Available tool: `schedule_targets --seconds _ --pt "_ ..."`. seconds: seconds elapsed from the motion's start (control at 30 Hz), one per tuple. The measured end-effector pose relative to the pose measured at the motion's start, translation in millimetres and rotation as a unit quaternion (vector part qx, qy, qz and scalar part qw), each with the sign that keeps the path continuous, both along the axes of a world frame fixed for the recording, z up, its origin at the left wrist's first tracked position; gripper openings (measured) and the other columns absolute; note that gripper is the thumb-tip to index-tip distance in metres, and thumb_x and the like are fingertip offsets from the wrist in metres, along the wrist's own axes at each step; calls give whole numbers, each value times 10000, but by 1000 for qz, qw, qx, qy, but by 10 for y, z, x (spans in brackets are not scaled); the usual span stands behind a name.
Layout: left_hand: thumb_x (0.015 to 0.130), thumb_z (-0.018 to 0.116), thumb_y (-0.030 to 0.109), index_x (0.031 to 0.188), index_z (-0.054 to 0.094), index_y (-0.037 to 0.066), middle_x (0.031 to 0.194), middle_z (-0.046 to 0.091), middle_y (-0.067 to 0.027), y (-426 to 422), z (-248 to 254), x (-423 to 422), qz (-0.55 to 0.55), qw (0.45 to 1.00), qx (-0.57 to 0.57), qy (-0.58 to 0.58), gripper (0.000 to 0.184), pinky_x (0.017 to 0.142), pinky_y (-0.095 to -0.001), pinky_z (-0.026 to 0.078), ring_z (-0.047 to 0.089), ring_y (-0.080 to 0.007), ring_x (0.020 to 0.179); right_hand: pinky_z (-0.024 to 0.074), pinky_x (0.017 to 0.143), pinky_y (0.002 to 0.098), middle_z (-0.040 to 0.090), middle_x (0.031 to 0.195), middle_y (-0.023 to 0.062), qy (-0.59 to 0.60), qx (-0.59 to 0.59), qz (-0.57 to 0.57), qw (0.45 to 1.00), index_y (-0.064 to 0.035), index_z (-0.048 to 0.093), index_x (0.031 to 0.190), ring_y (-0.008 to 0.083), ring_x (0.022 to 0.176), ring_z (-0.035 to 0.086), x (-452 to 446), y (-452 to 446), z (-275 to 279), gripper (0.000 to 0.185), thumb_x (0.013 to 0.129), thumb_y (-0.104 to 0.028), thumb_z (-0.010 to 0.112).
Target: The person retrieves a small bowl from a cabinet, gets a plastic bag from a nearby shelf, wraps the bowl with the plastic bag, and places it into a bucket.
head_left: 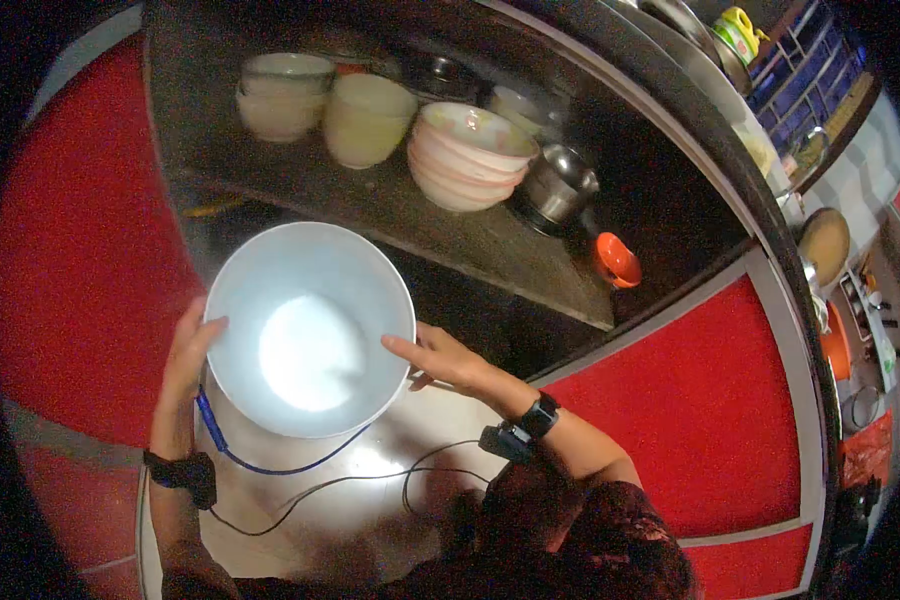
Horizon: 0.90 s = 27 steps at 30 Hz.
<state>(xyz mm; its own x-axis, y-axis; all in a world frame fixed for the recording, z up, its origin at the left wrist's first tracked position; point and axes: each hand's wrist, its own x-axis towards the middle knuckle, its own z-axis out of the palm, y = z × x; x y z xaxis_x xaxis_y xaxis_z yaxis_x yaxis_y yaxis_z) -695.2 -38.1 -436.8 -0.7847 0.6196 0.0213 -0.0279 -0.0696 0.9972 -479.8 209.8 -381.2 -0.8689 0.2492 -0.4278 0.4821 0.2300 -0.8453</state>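
Observation:
A large white round container (370,270), its open mouth facing the camera and a bright glare inside, is held between my two hands. My left hand (192,345) grips its left rim, with the thumb over the edge. On the right rim my right hand (445,358) has its thumb over the edge and its fingers behind the wall. Beyond the container is an open cupboard with a dark shelf (300,195). On that shelf stand stacked white bowls (285,100), yellow-green bowls (368,120), a stack of patterned bowls (470,160), a metal pot (562,185) and an orange bowl (618,260).
Red cupboard doors (80,250) flank the opening on both sides. The countertop at the upper right holds a round wooden board (825,245) and an orange basin (836,340). A blue cord (290,470) and black cables (345,481) run below the container, above the pale floor.

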Motion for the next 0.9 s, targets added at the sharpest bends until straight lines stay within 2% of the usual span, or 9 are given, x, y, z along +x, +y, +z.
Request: schedule_targets --seconds 0.13,0.2,0.27,0.37,0.47,0.63,0.8,0.87,0.9 --pt "748 557 167 1095 488 -13 975 565 -91 -53 -43 -12 -10 1000 -9 22 397 784 -275 416 530 -165 881 507 655 309 553 1033 136 11 -16 -6 1000 3 444 1183 195 845 547 -1 -69 -11 626 815 -501 500" --pt "755 558 174 1087 494 -9 976 566 -96 -69 -4 46 22 1000 -14 15 384 778 -277 421 534 -165 874 512 645 324 566 1022 132 15 -9 -2 1000 -16 448 1190 204 842 557 -6 -69 -76 592 820 -476 499" --pt "756 563 180 1077 496 -10 981 563 -105 -86 44 25 5 999 -36 28 379 785 -285 421 534 -172 877 517 634 340 579 1011 129 18 -6 3 1000 -35 452 1197 212 840 566 -31 -69 -104 559 826 -450 498" --pt "755 578 213 1117 476 -23 1028 553 -148 -89 126 52 23 996 -66 58 444 816 -306 416 536 -203 922 508 670 337 576 1024 123 -5 -31 12 999 -38 436 1212 207 853 562 -45 -24 -160 541 832 -416 507" --pt "755 593 251 1155 454 -35 1055 545 -182 -103 94 31 39 989 -107 98 512 836 -317 415 534 -230 964 497 735 336 566 1064 142 1 -15 4 1000 19 446 1192 220 926 566 -29 -25 -188 566 846 -426 496" --pt "755 611 284 1163 439 -41 1061 546 -186 -84 208 86 4 993 -93 66 550 828 -304 422 542 -229 951 491 753 358 562 1070 153 6 -29 -2 1000 17 447 1194 227 935 563 -26 -54 -172 557 845 -414 504" --pt "757 620 285 1165 427 -44 1048 552 -181 -78 177 66 21 992 -106 72 558 810 -299 431 553 -214 924 482 764 364 560 1073 152 -3 -38 -4 999 11 448 1197 227 944 556 -46 -97 -93 544 845 -400 509" --pt "758 622 282 1165 424 -44 1044 554 -180 -67 219 94 19 993 -98 67 558 802 -297 435 557 -211 915 485 740 376 571 1061 107 0 -51 -12 999 -56 447 1213 218 921 557 -45 -78 -137 529 827 -405 538" --pt "757 625 278 1164 423 -44 1045 552 -180 -68 236 103 22 992 -102 67 557 796 -297 438 557 -210 916 485 740 376 571 1061 107 1 -51 -11 999 -56 447 1213 218 921 557 -49 -68 -153 529 827 -405 538"
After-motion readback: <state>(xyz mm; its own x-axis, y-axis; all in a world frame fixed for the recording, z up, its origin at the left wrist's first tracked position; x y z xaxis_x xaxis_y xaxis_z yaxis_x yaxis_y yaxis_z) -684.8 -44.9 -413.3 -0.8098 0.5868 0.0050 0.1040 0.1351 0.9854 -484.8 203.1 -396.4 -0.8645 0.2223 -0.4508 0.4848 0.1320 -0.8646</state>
